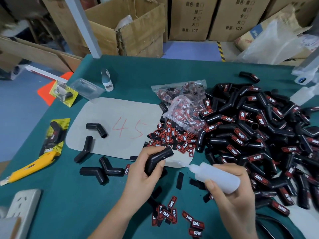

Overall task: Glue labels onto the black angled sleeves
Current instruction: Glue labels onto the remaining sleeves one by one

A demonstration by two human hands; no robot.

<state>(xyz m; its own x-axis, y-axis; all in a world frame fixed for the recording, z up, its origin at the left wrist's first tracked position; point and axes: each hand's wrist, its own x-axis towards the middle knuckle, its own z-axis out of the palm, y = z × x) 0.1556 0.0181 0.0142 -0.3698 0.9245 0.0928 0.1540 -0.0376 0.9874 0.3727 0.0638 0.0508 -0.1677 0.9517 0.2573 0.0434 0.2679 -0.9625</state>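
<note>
Left hand (146, 171) and right hand (231, 190) both curled in grips.

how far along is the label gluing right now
Done: the big pile at right already wears labels. In hand: left hand grips a bare sleeve; right hand aims the glue bottle at it. Left: several bare sleeves, loose labels.
</note>
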